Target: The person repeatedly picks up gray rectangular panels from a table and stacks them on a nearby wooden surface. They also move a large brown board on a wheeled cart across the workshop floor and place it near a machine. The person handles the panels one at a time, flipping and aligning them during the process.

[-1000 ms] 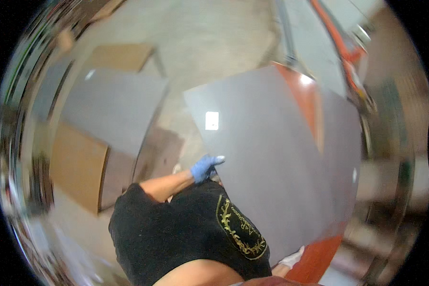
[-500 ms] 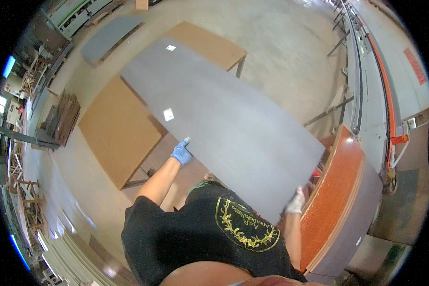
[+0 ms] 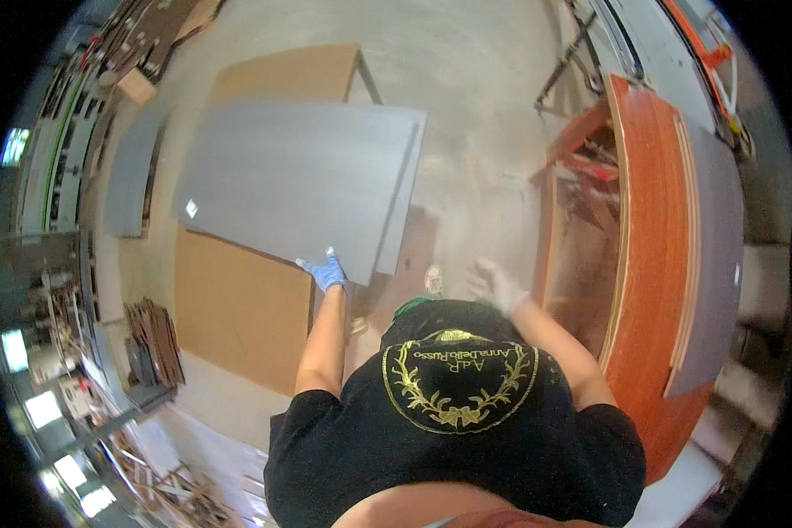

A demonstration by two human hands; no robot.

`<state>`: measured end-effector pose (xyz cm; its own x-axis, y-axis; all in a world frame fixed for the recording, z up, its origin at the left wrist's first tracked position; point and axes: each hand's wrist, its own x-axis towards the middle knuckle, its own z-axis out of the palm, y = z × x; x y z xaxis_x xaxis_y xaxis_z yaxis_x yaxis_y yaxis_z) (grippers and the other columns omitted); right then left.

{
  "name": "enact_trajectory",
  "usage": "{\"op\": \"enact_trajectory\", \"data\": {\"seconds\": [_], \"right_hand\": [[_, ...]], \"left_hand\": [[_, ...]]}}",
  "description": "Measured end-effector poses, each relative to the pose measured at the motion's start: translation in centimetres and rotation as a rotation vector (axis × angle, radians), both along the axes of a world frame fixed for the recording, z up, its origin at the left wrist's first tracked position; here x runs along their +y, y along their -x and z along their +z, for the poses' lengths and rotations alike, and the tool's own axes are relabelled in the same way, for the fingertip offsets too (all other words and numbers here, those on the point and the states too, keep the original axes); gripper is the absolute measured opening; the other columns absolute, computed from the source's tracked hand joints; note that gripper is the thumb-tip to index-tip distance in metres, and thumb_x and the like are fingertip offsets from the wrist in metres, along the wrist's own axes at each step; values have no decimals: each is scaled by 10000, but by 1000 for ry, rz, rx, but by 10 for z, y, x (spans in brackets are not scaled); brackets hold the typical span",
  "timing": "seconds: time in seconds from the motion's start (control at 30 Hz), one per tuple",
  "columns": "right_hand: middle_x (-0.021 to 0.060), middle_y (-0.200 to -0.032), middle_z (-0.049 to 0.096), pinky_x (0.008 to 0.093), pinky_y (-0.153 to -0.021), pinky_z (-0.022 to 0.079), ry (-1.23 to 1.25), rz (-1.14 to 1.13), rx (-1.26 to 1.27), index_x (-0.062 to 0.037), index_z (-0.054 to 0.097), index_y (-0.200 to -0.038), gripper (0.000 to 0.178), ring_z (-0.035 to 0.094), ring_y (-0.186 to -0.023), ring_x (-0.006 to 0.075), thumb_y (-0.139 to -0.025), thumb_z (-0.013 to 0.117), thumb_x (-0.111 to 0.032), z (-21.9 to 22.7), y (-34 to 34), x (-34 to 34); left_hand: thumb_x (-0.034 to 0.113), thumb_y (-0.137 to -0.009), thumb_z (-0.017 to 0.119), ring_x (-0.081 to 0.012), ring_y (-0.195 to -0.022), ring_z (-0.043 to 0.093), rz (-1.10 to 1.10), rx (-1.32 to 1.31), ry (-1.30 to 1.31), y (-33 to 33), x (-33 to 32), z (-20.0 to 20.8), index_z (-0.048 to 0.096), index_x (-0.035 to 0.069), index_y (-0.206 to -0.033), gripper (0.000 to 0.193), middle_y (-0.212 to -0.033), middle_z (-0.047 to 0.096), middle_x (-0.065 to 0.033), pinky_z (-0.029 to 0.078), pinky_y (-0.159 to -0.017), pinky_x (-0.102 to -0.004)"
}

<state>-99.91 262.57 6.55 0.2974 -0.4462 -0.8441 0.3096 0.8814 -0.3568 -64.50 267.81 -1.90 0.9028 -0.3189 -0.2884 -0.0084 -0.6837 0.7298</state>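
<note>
A large grey panel [image 3: 282,167] with a small white label lies across a brown board-topped support. Along its right end shows a second grey edge [image 3: 402,207], seemingly another panel beneath. My left hand [image 3: 329,275], in a blue glove, rests at the near edge of the panel with its thumb and a finger spread apart. Its other fingers are hard to see. My right hand [image 3: 499,286], in a pale glove, is off the panel, over the floor between the panel and the reddish-brown boards. Motion smears it, but its fingers look apart and nothing shows in them.
Reddish-brown boards [image 3: 656,229] with a grey panel [image 3: 713,255] on top stand at my right, above a red frame [image 3: 590,150]. A brown board [image 3: 238,308] extends at left. Another grey panel [image 3: 132,176] and stacked brown strips [image 3: 154,339] lie farther left. Machine rails run at upper right.
The grey panel has swung and shifted left, away from the reddish-brown boards. My right hand has let go of its end. My left hand stays at its near edge, and my view has turned right.
</note>
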Motion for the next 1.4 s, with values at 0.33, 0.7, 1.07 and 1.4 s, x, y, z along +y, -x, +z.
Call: {"op": "enact_trajectory", "data": {"seconds": [0.33, 0.7, 1.07, 1.4], "right_hand": [[93, -1238, 475, 419, -1005, 315, 62, -710, 1, -95, 474, -1181, 479, 408, -1187, 255, -775, 663, -266, 24, 138, 75], [167, -1137, 557, 329, -920, 398, 555, -524, 1725, 8, 519, -1177, 414, 526, -1030, 242, -855, 547, -250, 100, 472, 143], [130, -1410, 289, 454, -1036, 222, -312, -103, 1957, -211, 243, -1390, 819, 283, -1292, 273, -757, 362, -717, 69, 589, 127], [126, -1366, 372, 436, -1060, 161, -348, -184, 1792, -197, 319, -1363, 867, 325, -1277, 258, -711, 376, -766, 81, 691, 111]], "left_hand": [[358, -802, 608, -330, -1262, 335, -91, -10, -277, -38, -14, 1, -12, 65, -1407, 915, -1430, 201, -197, 285, -1047, -345], [398, -743, 641, -348, -1327, 169, -154, -461, -408, 101, -32, 28, 112, 49, -1401, 914, -1446, 114, -206, 209, -1079, -394], [307, -771, 658, -360, -1315, 162, -827, -528, -232, 151, -20, 56, 153, 6, -1381, 847, -1418, 155, -242, 172, -1073, -442], [94, -732, 665, -306, -1287, 244, -890, -524, -214, 126, -29, 98, 175, 25, -1385, 820, -1409, 208, -175, 205, -1067, -369]]}}
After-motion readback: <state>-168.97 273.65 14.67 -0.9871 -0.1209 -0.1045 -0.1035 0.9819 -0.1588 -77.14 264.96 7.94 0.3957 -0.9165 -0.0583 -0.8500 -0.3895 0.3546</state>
